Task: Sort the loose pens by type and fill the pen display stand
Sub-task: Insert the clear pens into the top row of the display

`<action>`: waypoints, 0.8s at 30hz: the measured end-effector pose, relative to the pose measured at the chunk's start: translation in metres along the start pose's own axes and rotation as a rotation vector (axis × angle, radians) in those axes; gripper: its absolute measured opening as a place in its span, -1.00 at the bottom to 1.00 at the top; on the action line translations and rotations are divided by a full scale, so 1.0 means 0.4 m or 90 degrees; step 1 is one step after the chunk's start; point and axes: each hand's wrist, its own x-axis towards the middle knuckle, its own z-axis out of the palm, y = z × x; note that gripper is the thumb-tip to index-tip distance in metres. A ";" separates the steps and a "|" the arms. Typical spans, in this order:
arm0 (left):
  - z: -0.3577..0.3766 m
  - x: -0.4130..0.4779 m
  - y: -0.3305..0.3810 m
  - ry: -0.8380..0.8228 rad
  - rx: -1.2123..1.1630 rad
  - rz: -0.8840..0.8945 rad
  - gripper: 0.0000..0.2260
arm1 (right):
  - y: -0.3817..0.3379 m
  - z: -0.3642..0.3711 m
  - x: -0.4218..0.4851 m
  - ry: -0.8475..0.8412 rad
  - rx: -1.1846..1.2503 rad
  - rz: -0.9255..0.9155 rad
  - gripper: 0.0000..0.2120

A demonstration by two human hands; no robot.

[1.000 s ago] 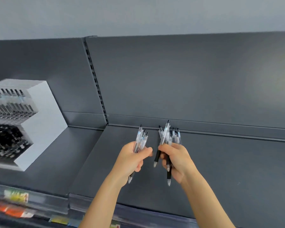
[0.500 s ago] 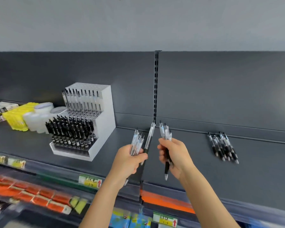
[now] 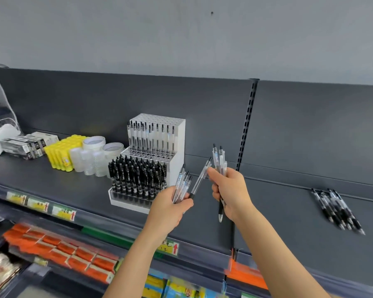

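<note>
Beside the pen stand (image 3: 178, 136), left hand (image 3: 170, 209) gripping clear pens (image 3: 182, 181), right hand (image 3: 230, 190) clutching a bunch (image 3: 220, 160) — barrels half hidden.

Bare shelf (image 3: 267, 211) between stand (image 3: 179, 147) and loose pens (image 3: 336, 208); tape rolls (image 3: 95, 155) crowd the stand's left.
</note>
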 end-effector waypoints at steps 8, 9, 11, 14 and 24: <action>-0.086 0.155 0.042 0.039 0.199 0.105 -0.91 | -0.047 0.106 0.157 -0.045 -0.045 -0.091 -0.86; -0.100 0.175 0.050 0.040 0.228 0.124 -0.91 | -0.055 0.121 0.178 -0.044 -0.050 -0.104 -0.85; -0.127 0.215 0.062 0.060 0.269 0.156 -0.92 | -0.066 0.153 0.220 -0.035 -0.059 -0.124 -0.83; -0.164 0.257 0.074 0.113 0.293 0.174 -0.92 | -0.079 0.190 0.263 -0.029 -0.046 -0.141 -0.81; -0.309 0.403 0.078 0.225 0.371 0.156 -0.72 | -0.107 0.290 0.358 0.062 -0.099 -0.262 -0.83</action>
